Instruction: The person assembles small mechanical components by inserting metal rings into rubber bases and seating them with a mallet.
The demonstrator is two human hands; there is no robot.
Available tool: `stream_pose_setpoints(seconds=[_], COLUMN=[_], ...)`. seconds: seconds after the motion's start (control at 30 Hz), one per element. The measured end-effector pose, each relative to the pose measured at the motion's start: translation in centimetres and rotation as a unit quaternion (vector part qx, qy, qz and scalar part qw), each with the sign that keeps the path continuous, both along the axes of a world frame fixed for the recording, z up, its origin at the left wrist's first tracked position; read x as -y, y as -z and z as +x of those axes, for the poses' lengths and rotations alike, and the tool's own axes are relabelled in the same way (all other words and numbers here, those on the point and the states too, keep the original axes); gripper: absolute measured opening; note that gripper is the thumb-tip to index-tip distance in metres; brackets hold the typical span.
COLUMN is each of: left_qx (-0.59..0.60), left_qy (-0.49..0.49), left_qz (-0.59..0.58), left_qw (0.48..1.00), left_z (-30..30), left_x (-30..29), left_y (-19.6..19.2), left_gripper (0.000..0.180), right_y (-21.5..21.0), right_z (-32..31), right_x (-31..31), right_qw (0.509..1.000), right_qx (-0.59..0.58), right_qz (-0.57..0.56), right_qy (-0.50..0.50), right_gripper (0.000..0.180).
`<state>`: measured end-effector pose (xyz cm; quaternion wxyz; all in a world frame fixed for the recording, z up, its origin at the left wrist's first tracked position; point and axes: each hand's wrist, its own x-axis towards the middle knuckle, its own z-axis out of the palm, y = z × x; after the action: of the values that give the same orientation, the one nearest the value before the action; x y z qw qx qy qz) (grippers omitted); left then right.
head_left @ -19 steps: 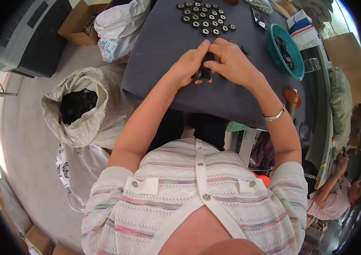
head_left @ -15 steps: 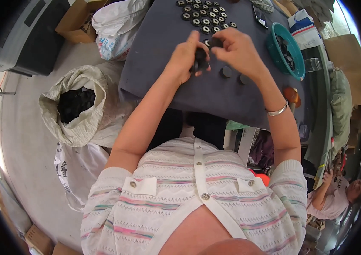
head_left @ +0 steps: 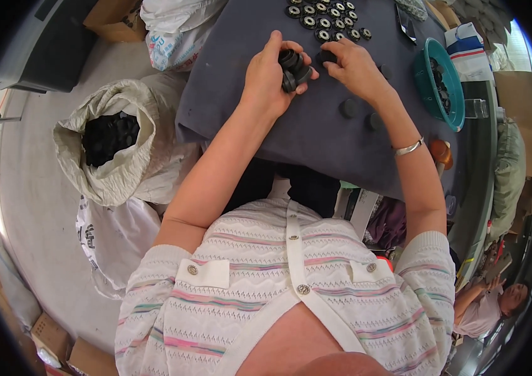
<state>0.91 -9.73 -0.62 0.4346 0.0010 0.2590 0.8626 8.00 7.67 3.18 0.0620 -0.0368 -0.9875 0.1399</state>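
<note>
Several small round black caps (head_left: 291, 67) lie in the curled fingers of my left hand (head_left: 263, 78), palm turned up, over the grey cloth-covered table (head_left: 228, 81). My right hand (head_left: 359, 70) pinches one more black cap (head_left: 327, 57) between thumb and fingers, just right of the left hand. Past both hands stand rows of black discs with metal-ringed centres (head_left: 323, 24). Nearer to me, a loose black cap (head_left: 348, 108) rests on the cloth. Another loose cap (head_left: 374, 121) sits partly behind my right forearm.
On the right stands a teal basin (head_left: 458, 103) holding black pieces, beside a clear jar (head_left: 476, 108). A dark phone-like object (head_left: 406, 25) lies at the table's far right. Left of the table, a white woven sack (head_left: 68, 160) is full of black pieces. Another person (head_left: 482, 307) sits at far right.
My view has shifted a little. My left palm has turned up, showing the caps in it more fully. My right hand still pinches a cap, its fingers now clearer.
</note>
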Motion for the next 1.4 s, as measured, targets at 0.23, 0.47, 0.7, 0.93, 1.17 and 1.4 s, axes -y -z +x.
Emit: stream_pose_setpoints(seconds=[0.23, 0.47, 0.7, 0.93, 1.17, 1.4], left_qx=[-0.011, -0.003, -0.042, -0.09, -0.164, -0.102], left_qy=[0.009, 0.023, 0.055, 0.091, 0.163, 0.027], left_qz=[-0.012, -0.013, -0.027, -0.084, -0.088, -0.073], left_qw=[1.0, 1.0, 0.997, 0.988, 0.969, 0.992], left_z=[0.0, 0.0, 0.1, 0.9, 0.9, 0.4], left_x=[-0.1, -0.4, -0.2, 0.3, 0.1, -0.2], left_y=[-0.3, -0.2, -0.2, -1.9, -1.0, -0.8], left_gripper=[0.04, 0.041, 0.045, 0.056, 0.055, 0.043], right_y=[-0.6, -0.5, -3.6, -3.6, -2.5, -0.6], right_z=[-0.8, 0.5, 4.8, 2.2, 2.3, 1.0], right_x=[-0.1, 0.7, 5.7, 7.2, 4.7, 0.5], right_qw=[0.997, 0.997, 0.995, 0.99, 0.978, 0.941], right_qx=[0.036, 0.05, 0.075, -0.097, -0.146, 0.048], right_qz=[0.054, 0.048, 0.071, -0.044, -0.151, -0.253], right_qy=[-0.033, -0.03, 0.006, -0.088, 0.003, 0.22], right_gripper=[0.029, 0.024, 0.023, 0.021, 0.017, 0.02])
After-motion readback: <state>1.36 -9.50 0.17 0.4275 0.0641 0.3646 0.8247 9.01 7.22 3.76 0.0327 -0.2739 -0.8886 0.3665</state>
